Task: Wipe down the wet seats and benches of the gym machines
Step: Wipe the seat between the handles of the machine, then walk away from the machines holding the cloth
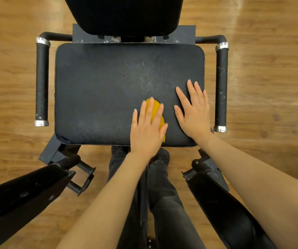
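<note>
The single head view looks almost straight down, close above the black seat (108,90). The wooden floor (270,87) surrounds it.

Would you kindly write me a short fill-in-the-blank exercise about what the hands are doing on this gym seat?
1. The left hand presses a cloth whose colour is ____.
2. The right hand lies flat on the black ____, holding nothing.
3. Two cylindrical grips, the left handle and the right handle, flank the seat and are capped with ____ rings.
4. The floor looks like ____.

Missing words: yellow; seat; silver; wood
</note>
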The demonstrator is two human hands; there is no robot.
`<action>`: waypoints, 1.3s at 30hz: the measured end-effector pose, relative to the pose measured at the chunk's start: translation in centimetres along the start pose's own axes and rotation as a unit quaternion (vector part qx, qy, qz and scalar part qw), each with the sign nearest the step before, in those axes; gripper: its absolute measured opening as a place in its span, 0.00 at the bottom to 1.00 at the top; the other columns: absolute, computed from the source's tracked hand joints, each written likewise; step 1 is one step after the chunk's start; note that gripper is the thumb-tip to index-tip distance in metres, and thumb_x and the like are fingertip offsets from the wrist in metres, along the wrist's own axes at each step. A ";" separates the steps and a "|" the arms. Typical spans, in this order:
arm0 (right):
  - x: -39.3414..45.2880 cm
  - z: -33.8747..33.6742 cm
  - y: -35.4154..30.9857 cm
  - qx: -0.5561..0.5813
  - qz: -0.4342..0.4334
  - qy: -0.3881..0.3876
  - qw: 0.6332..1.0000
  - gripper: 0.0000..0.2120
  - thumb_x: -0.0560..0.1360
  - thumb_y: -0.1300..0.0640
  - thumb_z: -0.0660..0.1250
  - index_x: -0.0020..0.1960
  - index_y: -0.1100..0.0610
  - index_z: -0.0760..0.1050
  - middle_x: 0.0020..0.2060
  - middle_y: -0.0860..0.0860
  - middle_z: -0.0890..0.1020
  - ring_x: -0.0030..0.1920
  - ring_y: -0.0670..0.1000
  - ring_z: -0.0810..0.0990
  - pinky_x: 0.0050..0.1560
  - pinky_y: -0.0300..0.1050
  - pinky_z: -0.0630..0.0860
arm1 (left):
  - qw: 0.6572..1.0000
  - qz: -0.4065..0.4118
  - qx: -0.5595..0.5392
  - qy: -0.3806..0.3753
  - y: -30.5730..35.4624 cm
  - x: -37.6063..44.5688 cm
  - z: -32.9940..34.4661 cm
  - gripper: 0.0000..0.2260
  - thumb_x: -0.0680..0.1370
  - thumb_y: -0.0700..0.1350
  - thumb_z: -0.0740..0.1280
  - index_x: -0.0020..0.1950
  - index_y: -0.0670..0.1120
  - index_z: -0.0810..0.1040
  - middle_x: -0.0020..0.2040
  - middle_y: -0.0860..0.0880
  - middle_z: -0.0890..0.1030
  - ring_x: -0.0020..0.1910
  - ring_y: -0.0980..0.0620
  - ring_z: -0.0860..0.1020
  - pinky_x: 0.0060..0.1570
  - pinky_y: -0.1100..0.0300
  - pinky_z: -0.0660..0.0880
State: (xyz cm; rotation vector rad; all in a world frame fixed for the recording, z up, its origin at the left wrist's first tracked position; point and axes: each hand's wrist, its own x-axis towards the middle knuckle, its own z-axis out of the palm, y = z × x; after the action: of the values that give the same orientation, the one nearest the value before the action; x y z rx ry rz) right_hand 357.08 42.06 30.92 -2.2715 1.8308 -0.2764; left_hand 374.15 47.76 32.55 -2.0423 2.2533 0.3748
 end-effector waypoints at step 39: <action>-31.3 -8.0 -22.5 0.276 0.512 -0.151 0.799 0.18 0.81 0.54 0.59 0.67 0.61 0.72 0.64 0.57 0.77 0.65 0.57 0.74 0.63 0.46 0.69 | 0.946 0.009 -0.183 -0.266 -13.7 -16.3 -9.4 0.19 0.79 0.47 0.65 0.70 0.48 0.71 0.66 0.43 0.74 0.61 0.43 0.75 0.58 0.54 0.70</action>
State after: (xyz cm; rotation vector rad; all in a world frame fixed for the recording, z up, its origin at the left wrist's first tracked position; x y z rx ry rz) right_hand 369.43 76.94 44.42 -0.7038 2.1116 -0.1889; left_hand 390.46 60.28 43.49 -1.7595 1.9667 1.2566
